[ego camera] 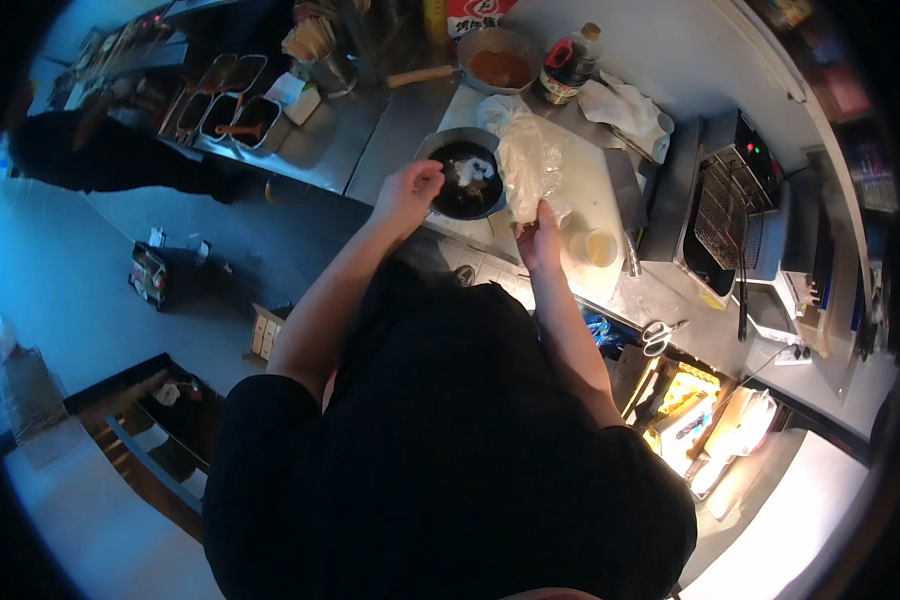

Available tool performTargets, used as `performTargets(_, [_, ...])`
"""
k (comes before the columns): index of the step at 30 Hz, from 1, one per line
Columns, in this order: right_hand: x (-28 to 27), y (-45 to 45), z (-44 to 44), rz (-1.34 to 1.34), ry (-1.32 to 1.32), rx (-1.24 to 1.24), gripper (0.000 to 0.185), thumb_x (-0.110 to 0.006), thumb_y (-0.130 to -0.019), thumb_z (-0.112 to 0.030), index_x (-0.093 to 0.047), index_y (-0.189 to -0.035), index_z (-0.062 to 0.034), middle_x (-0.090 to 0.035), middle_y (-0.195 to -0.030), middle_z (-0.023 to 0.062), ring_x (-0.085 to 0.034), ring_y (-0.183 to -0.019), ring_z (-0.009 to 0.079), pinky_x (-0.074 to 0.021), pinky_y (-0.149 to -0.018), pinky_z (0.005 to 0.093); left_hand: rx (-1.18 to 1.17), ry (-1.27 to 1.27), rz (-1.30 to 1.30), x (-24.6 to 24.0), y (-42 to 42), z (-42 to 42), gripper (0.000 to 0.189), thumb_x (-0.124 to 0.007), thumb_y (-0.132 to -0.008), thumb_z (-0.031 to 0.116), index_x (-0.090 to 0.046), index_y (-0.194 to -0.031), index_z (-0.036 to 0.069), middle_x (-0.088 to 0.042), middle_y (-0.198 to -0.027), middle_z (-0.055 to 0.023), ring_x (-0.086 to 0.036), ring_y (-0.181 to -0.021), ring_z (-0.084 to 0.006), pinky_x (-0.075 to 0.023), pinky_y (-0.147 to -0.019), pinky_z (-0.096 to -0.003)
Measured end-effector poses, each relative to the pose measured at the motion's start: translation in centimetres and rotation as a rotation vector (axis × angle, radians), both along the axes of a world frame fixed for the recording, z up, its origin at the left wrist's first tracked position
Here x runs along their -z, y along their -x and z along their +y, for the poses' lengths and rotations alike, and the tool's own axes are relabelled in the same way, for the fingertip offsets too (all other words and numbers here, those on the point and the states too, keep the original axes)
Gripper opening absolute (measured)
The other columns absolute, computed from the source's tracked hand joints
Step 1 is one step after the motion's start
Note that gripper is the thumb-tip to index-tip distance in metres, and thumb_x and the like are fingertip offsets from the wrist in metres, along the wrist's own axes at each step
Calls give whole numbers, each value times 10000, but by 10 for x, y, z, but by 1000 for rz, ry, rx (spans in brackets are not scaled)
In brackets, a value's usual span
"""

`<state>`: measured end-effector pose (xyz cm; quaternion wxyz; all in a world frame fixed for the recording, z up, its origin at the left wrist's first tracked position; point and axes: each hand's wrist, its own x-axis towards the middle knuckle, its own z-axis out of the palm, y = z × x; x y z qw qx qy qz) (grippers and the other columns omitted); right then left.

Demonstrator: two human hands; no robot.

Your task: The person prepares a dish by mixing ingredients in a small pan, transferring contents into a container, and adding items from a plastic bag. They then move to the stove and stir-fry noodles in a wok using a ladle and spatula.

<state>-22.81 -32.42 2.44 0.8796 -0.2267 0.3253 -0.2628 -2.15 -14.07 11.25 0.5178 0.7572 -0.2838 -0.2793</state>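
Note:
A metal bowl (457, 140) of dark liquid stands on a white cutting board (596, 206), with a patch of white powder floating on its surface. At the bowl's left rim is my left hand (409, 193), its fingers curled and the fingertips drawn together. Whether anything is pinched between them I cannot tell. My right hand (541, 238) grips the near end of a clear plastic bag (529, 161) with whitish contents, which lies along the bowl's right side. A small round cup (594, 247) with pale yellowish contents sits right of that hand.
Behind stand a pan of reddish-brown powder (499, 64) and a soy sauce bottle (568, 64). A cleaver (627, 191) lies at the board's right edge, before a deep fryer (727, 217). Scissors (656, 337) rest near the counter edge. Another person (112, 154) is at left.

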Motion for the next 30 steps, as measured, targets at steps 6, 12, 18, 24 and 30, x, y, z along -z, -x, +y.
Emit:
performTargets(6, [-28,-22,11,-214,-170,-52,372,-504,-1048,-367,-514,-1323,-117,-666,-1160,57,-663,-850,157,-567,-638,264,50,190,16,-24,44,-60,379,-680,-962,228,-608,-1256,1,-691,-1079,-93,-661,-942,-159,-546,-804,-299])
performTargets(12, [-41,-22,2,-347,-195,-77,404,-490,-1051,-378,-484,-1358,-115,-637,-1227,65,-652,-948,166,-584,-744,316,92,136,-268,-49,52,-100,303,-558,-1022,250,-640,-1125,-23,-682,-915,-183,-676,-843,-295,-518,-718,-383])
performTargets(18, [-48,-10,-2,-330,-144,42,368,-501,-1047,-368,-504,-1330,-132,-646,-1184,59,-653,-981,192,-578,-829,367,160,167,-436,-62,66,-128,262,-543,-1017,219,-648,-1038,-21,-664,-833,-232,-652,-769,-418,-505,-663,-421])
performTargets(24, [-62,23,-14,-197,-52,89,360,-570,-1014,-346,-514,-1313,-154,-613,-1234,50,-605,-1090,217,-512,-973,462,199,248,-437,-67,67,-148,262,-527,-1035,226,-655,-1024,-3,-655,-775,-189,-642,-685,-331,-480,-626,-381])
performTargets(30, [-112,70,-64,222,787,355,521,-657,-956,-142,-445,-1428,-79,-585,-1314,94,-560,-1193,190,-475,-989,374,462,219,-337,-94,57,-164,235,-521,-1028,189,-651,-982,-2,-685,-807,-177,-673,-735,-312,-510,-671,-370])
